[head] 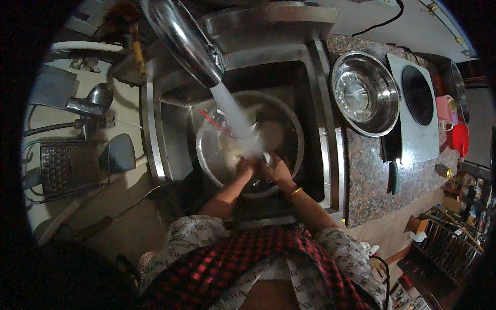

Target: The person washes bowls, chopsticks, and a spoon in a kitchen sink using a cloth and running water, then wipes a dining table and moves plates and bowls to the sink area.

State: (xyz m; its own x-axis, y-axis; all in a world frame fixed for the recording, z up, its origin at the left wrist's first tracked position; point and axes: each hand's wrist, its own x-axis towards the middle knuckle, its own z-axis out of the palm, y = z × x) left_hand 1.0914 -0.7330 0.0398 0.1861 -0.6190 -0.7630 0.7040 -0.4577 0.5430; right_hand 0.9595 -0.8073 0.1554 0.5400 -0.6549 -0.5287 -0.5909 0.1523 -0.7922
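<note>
A large round metal basin [300, 135] sits inside a deep stainless-steel sink [176, 128]. From a chrome faucet [190, 46] at the upper left, a thick stream of water [230, 108] pours into it. Both hands reach down into the basin, just below where the water lands. My right hand [279, 170], with a gold bangle on the wrist, grips a small white object [267, 158]. Spray partly hides my left hand [245, 166], close beside it, so its fingers are unclear. A thin red item [209, 117] leans at the basin's left side among blurred wet things.
Right of the sink, a granite counter [366, 170] carries a steel bowl [366, 93], a flat cooktop [418, 135] and a dark-handled utensil [392, 178]. To the left are a metal grater [64, 166] and another metal fixture [87, 106]. A wooden-handled brush [137, 50] stands behind.
</note>
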